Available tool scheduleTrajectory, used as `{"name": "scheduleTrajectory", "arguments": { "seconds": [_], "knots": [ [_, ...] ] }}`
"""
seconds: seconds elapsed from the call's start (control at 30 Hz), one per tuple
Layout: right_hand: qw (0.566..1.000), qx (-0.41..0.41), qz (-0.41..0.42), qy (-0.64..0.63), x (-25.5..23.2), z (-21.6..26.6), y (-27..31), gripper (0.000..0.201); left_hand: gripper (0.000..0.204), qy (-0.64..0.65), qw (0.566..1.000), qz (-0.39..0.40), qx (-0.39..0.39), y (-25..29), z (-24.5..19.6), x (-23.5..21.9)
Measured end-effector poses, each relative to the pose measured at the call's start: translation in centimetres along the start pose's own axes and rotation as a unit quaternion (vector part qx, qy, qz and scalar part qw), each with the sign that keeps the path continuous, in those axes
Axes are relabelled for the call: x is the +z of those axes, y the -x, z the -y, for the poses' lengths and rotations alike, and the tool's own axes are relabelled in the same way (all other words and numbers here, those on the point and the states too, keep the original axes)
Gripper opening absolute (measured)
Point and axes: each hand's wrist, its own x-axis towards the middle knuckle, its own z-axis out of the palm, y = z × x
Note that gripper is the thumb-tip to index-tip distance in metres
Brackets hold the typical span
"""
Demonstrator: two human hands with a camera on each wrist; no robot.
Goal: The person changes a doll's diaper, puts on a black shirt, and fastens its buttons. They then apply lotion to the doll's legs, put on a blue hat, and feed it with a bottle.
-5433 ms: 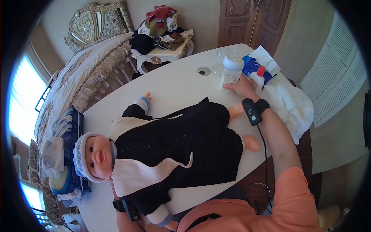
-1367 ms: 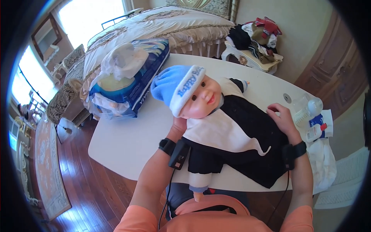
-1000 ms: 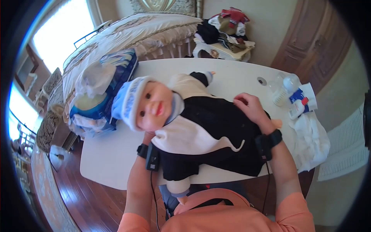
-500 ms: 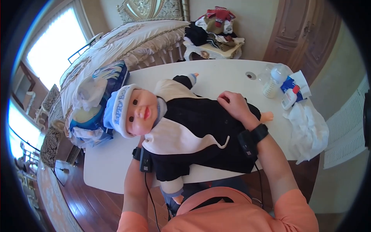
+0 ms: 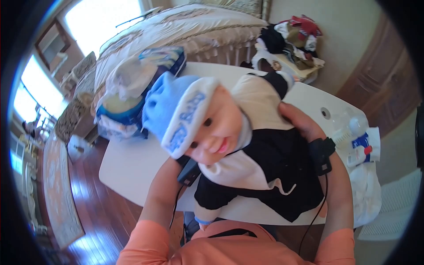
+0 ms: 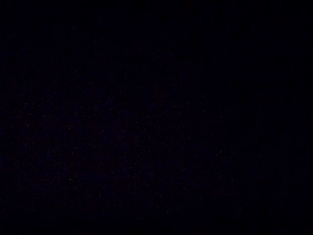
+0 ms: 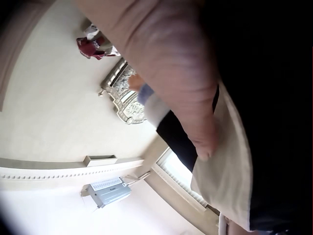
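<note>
A baby doll point(image 5: 227, 126) in a blue and white knit hat point(image 5: 176, 110) and a black outfit with a wide cream collar point(image 5: 260, 99) is tilted, head raised towards me, over the white table. My right hand point(image 5: 304, 123) grips its far side, below the arm. In the right wrist view the thumb point(image 7: 198, 132) lies on the cream cloth point(image 7: 225, 171), while the other fingers are hidden. My left forearm point(image 5: 165, 183) reaches under the doll's head and shoulders, which hide the left hand. The left wrist view is black.
On the table's right end point(image 5: 309, 95) stand a baby bottle point(image 5: 351, 128), a white bottle with a red cap point(image 5: 358, 154), a blue packet point(image 5: 362, 141) and white cloth point(image 5: 366, 190). A diaper pack point(image 5: 165, 64) and plastic bag point(image 5: 128, 81) are at the left.
My right hand has moved from the bottle to the doll's lower body, then up to its side near the arm. The doll's head and upper body have risen, and the head view has swung left.
</note>
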Motion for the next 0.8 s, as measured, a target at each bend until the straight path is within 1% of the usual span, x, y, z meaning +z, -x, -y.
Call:
{"name": "scheduleTrajectory", "arguments": {
  "seconds": [0.03,0.07,0.13,0.17,0.27,0.33,0.37,0.43,0.47,0.5,0.57,0.63,0.7,0.77,0.8],
  "knots": [
    [1.0,0.008,-0.003,-0.023,0.1,0.1,-0.3,0.042,0.058,-0.004,1.0,0.003,0.003,-0.3,-0.2,0.3],
    [1.0,0.015,0.013,-0.023,-0.2,-0.1,-0.8,0.042,0.059,-0.006,1.0,0.005,0.005,-0.6,-0.4,0.5],
    [0.998,-0.034,-0.059,0.001,-0.3,-0.3,-1.5,0.039,0.059,-0.013,1.0,0.007,0.009,-0.4,-0.7,0.9],
    [0.995,-0.027,-0.026,-0.091,0.6,0.6,-1.1,0.034,0.059,-0.018,1.0,0.006,0.011,-0.4,-0.8,1.0],
    [0.994,-0.037,0.004,-0.102,-0.2,0.3,-1.9,0.03,0.059,-0.031,0.999,0.005,0.016,-0.6,-1.5,1.2],
    [0.975,-0.096,-0.007,-0.198,0.1,0.6,-1.1,0.03,0.06,-0.041,0.999,0.005,0.017,-1.2,-1.8,1.2],
    [0.976,-0.098,-0.006,-0.196,0.4,1.1,-0.6,0.03,0.06,-0.044,0.999,0.006,0.019,-1.4,-2.0,1.2],
    [0.975,-0.077,-0.014,-0.207,1.2,2.3,0.4,0.032,0.06,-0.049,0.999,0.006,0.021,-1.6,-2.3,1.2],
    [0.973,-0.09,-0.005,-0.214,1.1,2.3,0.6,0.034,0.06,-0.052,0.998,0.003,0.022,-1.6,-2.4,1.2],
    [0.973,-0.093,-0.007,-0.21,1.5,2.6,1.0,0.034,0.06,-0.052,0.998,0.002,0.023,-1.7,-2.5,1.2],
    [0.968,-0.152,-0.035,-0.196,2.7,3.4,1.9,0.037,0.061,-0.057,0.998,-0.009,0.029,-1.0,-2.4,1.2],
    [0.968,-0.163,-0.022,-0.187,3.5,4.1,2.2,0.039,0.061,-0.055,0.998,-0.023,0.027,0.8,-1.1,1.6],
    [0.98,-0.185,-0.05,-0.059,5.5,5.0,2.3,0.038,0.061,-0.057,0.998,-0.027,0.018,3.1,0.6,2.3],
    [0.968,-0.25,-0.007,0.017,6.8,4.9,1.9,0.035,0.062,-0.064,0.998,-0.019,0.0,4.5,1.7,3.0],
    [0.959,-0.279,-0.004,0.056,7.1,4.5,1.5,0.031,0.062,-0.069,0.998,-0.009,-0.008,4.5,1.8,3.3]
  ]
}}
